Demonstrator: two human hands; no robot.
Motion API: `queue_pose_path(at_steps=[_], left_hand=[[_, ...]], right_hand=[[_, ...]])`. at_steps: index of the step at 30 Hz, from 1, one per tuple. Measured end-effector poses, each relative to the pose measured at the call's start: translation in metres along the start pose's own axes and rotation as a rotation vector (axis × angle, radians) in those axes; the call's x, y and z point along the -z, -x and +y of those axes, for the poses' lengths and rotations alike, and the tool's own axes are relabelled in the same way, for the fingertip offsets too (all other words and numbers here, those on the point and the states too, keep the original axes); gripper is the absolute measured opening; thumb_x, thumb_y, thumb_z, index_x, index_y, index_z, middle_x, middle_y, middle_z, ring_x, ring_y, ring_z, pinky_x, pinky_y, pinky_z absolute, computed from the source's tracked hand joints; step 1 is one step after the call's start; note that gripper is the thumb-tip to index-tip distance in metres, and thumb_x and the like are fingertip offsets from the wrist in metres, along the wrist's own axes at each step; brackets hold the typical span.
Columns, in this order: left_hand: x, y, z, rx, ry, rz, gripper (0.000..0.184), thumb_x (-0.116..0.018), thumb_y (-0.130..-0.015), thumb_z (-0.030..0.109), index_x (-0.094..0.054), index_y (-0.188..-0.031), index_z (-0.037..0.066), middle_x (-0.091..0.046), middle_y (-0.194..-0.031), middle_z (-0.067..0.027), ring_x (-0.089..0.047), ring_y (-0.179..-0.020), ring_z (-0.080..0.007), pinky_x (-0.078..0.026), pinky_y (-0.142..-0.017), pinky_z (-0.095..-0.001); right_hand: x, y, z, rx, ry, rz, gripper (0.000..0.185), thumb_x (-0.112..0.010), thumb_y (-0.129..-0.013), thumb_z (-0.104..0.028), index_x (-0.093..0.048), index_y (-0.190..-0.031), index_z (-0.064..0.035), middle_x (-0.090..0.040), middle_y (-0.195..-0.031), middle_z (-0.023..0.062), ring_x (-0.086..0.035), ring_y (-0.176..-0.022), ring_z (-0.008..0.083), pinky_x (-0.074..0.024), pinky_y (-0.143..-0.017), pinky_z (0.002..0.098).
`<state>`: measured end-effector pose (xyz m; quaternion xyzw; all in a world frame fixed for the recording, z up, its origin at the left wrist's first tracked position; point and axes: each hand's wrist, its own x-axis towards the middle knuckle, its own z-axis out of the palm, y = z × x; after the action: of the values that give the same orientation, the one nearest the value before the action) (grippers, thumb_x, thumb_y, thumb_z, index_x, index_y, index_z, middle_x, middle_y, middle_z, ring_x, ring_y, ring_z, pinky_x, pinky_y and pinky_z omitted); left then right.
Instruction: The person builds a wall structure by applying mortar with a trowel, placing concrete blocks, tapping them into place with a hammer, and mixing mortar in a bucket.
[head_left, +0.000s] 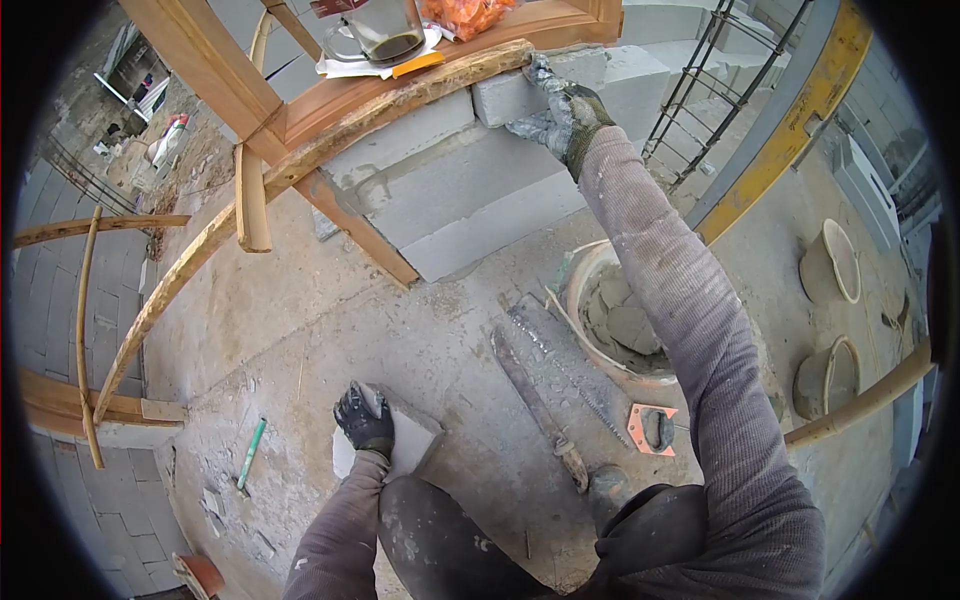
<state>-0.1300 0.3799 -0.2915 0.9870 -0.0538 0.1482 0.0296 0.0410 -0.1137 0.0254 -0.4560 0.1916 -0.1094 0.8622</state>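
Note:
My right hand (565, 118), in a dirty work glove, reaches up to the wall and has its fingers spread against the end of a small grey block (505, 95) on the top course. Low down, my left hand (366, 420), in a dark glove, rests on a loose pale block (412, 440) on the floor, its fingers curled over the top. Beneath my right arm stands a bucket of grey mortar (615, 310). A handsaw (570, 365) with an orange handle and a long machete-like blade (525, 392) lie between the block and the bucket.
A wooden frame (290, 130) and a long wooden pole (215, 225) cross the upper left. On the frame's sill stand a glass mug (385, 40) and an orange bag (468, 15). A green-handled tool (252, 455) lies at left; two buckets (828, 262) and a yellow-edged beam (780, 130) are at right.

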Motion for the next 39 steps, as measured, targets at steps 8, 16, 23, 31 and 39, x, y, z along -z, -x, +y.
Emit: queue_pose_path(at_steps=[8, 16, 23, 31, 39], left_hand=[[0.004, -0.004, 0.0, -0.023, -0.018, -0.035, 0.06, -0.055, -0.091, 0.037, -0.043, -0.139, 0.002, -0.05, -0.136, -0.0162, -0.043, -0.128, -0.0313, -0.023, -0.113, -0.0491], [-0.001, -0.002, -0.003, -0.037, 0.008, -0.053, 0.065, -0.055, -0.09, 0.04, -0.04, -0.141, 0.002, -0.049, -0.136, -0.0178, -0.043, -0.129, -0.0307, -0.02, -0.115, -0.0496], [0.003, -0.004, -0.002, -0.028, 0.005, -0.024, 0.062, -0.055, -0.091, 0.039, -0.043, -0.138, 0.001, -0.051, -0.134, -0.0178, -0.045, -0.127, -0.0314, -0.021, -0.114, -0.0502], [0.006, -0.006, 0.002, -0.031, 0.008, -0.029, 0.06, -0.056, -0.091, 0.037, -0.044, -0.138, 0.002, -0.052, -0.134, -0.0167, -0.046, -0.127, -0.0303, -0.023, -0.114, -0.049], [0.005, -0.003, -0.001, -0.021, 0.013, -0.038, 0.064, -0.056, -0.09, 0.041, -0.042, -0.139, 0.002, -0.05, -0.134, -0.0178, -0.044, -0.127, -0.0317, -0.021, -0.114, -0.0515]], right_hand=[[0.012, -0.01, 0.006, 0.04, 0.024, -0.027, 0.074, -0.074, -0.085, -0.034, -0.036, -0.141, -0.0028, -0.05, -0.122, 0.025, -0.06, -0.104, 0.0367, -0.0576, -0.088, 0.0436], [0.028, -0.036, 0.009, 0.091, 0.252, -0.074, 0.067, -0.062, -0.092, -0.039, -0.033, -0.142, -0.0063, -0.054, -0.118, 0.0299, -0.065, -0.103, 0.0308, -0.0617, -0.084, 0.0353], [0.048, -0.034, -0.002, -0.014, 0.137, -0.175, 0.071, -0.064, -0.089, -0.04, -0.032, -0.14, -0.0028, -0.056, -0.117, 0.0264, -0.065, -0.105, 0.0285, -0.0625, -0.083, 0.0383], [0.081, 0.024, -0.016, 0.019, 0.215, -0.003, 0.078, -0.067, -0.084, -0.048, -0.041, -0.125, 0.0128, -0.06, -0.108, 0.0235, -0.068, -0.091, 0.0317, -0.061, -0.074, 0.044], [0.118, 0.093, 0.001, 0.083, -0.06, -0.149, 0.037, -0.065, -0.088, -0.035, -0.06, -0.114, -0.0087, -0.063, -0.113, 0.015, -0.066, -0.103, 0.0298, -0.0582, -0.082, 0.0504]])
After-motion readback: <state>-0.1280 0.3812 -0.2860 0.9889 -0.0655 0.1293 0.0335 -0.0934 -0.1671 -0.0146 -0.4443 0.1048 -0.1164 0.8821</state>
